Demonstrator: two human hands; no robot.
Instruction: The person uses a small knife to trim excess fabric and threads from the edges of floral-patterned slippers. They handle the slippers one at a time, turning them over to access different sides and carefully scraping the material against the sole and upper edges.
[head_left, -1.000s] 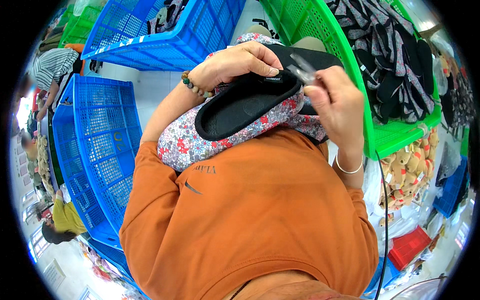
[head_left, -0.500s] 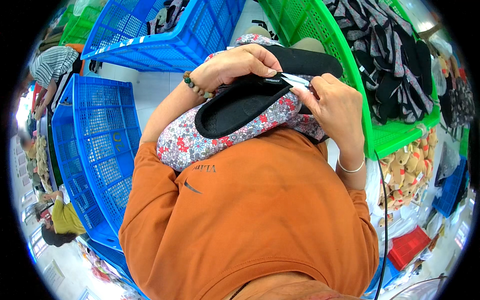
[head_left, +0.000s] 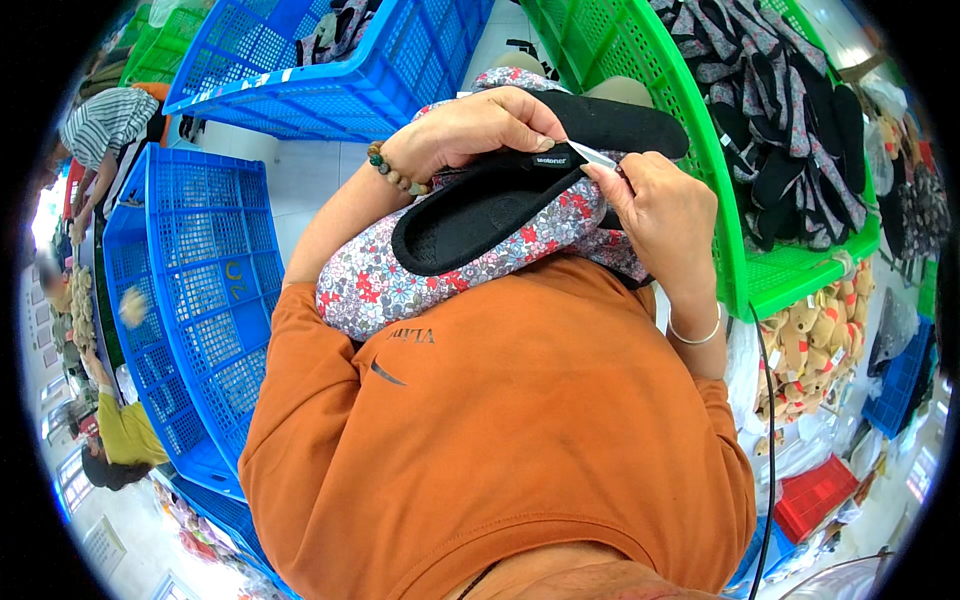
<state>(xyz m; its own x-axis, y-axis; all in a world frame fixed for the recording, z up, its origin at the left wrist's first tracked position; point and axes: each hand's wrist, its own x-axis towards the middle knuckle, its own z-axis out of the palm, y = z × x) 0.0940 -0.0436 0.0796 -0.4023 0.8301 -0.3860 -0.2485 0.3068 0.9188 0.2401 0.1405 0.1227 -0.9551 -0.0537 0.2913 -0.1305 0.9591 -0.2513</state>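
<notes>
A floral slipper (head_left: pixel 352 285) with a black lining lies slantwise against my orange shirt, its opening facing up. My left hand (head_left: pixel 478 128) is closed in a pinch on the heel rim, just above a small black label (head_left: pixel 551 160) inside. My right hand (head_left: pixel 672 215) is closed around small scissors (head_left: pixel 598 157), whose pointed silver blades lie at the heel edge close to my left fingertips. Most of the scissors' handle is hidden in my fingers. Beneath this slipper are more floral slippers, one showing its black sole (head_left: pixel 625 122).
A green crate (head_left: pixel 735 255) full of slippers stands at the right. Blue crates stand at the left (head_left: pixel 215 260) and ahead (head_left: pixel 310 110); the one ahead holds some slippers. Tan plush toys (head_left: pixel 815 340) are piled at far right. Two other people are at the left edge.
The scissor blades, spread apart before, now look closed together. My right hand has shifted slightly left, and the label shows more fully. At the left, a person's arm has reached out.
</notes>
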